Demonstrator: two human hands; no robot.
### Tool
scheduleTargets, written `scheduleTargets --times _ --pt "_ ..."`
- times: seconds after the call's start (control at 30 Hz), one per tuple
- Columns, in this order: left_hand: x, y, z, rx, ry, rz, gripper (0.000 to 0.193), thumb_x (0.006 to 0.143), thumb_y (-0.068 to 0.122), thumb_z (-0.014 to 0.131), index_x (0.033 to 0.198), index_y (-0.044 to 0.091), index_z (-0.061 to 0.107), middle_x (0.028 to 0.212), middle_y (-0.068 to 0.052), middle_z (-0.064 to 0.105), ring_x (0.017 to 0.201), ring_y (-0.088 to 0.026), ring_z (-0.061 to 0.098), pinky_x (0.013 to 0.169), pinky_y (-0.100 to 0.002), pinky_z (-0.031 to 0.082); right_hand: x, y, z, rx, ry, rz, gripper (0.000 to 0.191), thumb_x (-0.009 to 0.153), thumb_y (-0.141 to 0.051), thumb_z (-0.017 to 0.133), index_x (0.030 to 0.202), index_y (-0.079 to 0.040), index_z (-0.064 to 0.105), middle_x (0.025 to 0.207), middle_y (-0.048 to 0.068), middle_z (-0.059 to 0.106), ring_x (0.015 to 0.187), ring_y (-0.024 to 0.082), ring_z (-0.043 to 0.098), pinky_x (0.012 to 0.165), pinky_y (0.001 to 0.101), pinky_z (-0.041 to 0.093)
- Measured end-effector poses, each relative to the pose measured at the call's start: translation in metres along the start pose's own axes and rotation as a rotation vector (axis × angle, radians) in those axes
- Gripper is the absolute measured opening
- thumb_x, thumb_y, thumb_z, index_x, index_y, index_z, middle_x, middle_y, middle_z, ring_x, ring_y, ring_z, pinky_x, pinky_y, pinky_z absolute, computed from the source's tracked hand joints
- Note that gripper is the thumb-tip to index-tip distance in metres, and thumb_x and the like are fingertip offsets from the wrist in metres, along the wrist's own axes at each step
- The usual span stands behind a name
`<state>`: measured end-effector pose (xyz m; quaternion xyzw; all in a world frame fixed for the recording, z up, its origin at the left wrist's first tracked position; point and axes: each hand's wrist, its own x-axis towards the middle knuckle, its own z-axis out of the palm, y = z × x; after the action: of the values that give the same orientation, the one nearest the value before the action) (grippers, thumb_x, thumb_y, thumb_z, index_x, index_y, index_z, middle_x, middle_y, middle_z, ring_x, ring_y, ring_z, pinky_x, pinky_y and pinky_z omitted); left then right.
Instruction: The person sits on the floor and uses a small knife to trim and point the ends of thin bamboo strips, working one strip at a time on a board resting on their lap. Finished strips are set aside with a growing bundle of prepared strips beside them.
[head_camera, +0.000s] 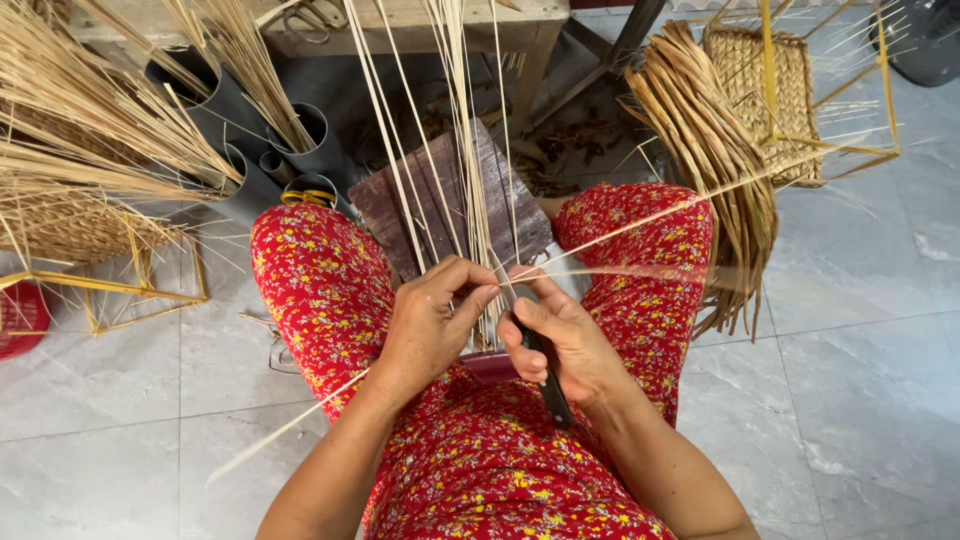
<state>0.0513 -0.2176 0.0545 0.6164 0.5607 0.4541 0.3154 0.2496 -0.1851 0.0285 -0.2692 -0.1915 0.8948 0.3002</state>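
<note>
A thin reed strip (640, 217) is pinched between the thumb and forefinger of the left hand (428, 325), just in front of the red floral lap (480, 450). A dark-handled knife (548, 385) is gripped in the closed right hand (560, 345), touching the strip. Beyond the lap, a wooden block (450, 195) is crossed by upright strips (465, 120); grey tubes (250, 130) are seen left of it.

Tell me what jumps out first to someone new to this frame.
The red flowered clothing fills the centre, with both hands meeting above the lap: the left hand pinches a thin pale strip that runs up to the right, and the right hand grips a dark-handled knife. A bundle of dried reeds lies by the right knee, and grey tubes stuffed with straw stand upper left.
</note>
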Motion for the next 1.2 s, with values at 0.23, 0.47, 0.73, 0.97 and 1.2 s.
scheduleTargets --times 0.23,0.47,0.73,0.97,1.2 --pt "0.002 0.0 -0.013 -0.095 -0.109 -0.124 0.013 0.092 0.011 0.073 0.101 0.003 0.071 0.086 -0.004 0.075 0.073 -0.011 0.07 0.063 -0.029 0.055 -0.005 -0.008 -0.003 0.002 0.016 -0.073 0.035 0.099 -0.019 0.066 0.131 -0.018 0.051 0.081 0.007 0.06 0.049 0.008 0.048 0.041 0.0203 0.037" --pt "0.001 -0.004 0.0 -0.002 -0.004 0.027 0.008 0.093 0.009 0.073 0.096 0.002 0.07 0.082 -0.008 0.069 0.067 -0.015 0.063 0.06 -0.03 0.049 0.001 -0.009 -0.012 0.026 -0.027 -0.044 0.033 0.1 -0.024 0.065 0.129 -0.019 0.051 0.079 0.006 0.057 0.05 0.008 0.048 0.042 0.0201 0.038" --pt "0.004 -0.004 0.006 -0.011 0.008 0.053 0.006 0.094 0.008 0.071 0.097 0.003 0.069 0.083 -0.008 0.067 0.066 -0.016 0.064 0.059 -0.03 0.05 0.001 -0.006 -0.017 0.096 -0.021 -0.029 0.031 0.101 -0.022 0.065 0.129 -0.017 0.052 0.079 0.006 0.057 0.05 0.008 0.046 0.042 0.0195 0.038" --pt "0.006 -0.005 0.004 -0.092 -0.036 0.015 0.012 0.093 0.013 0.073 0.102 0.004 0.071 0.089 -0.005 0.072 0.073 -0.012 0.068 0.064 -0.029 0.053 0.003 0.0 -0.008 0.081 -0.005 -0.011 0.03 0.101 -0.021 0.064 0.129 -0.015 0.052 0.08 0.007 0.058 0.049 0.008 0.047 0.04 0.0194 0.038" --pt "0.001 -0.013 0.001 -0.101 -0.122 -0.117 0.01 0.096 0.014 0.072 0.1 0.005 0.074 0.077 -0.005 0.071 0.07 -0.008 0.062 0.063 -0.027 0.052 -0.001 -0.005 -0.014 0.067 -0.051 -0.05 0.027 0.105 -0.019 0.063 0.128 -0.013 0.05 0.081 0.008 0.058 0.05 0.008 0.048 0.04 0.0195 0.038"
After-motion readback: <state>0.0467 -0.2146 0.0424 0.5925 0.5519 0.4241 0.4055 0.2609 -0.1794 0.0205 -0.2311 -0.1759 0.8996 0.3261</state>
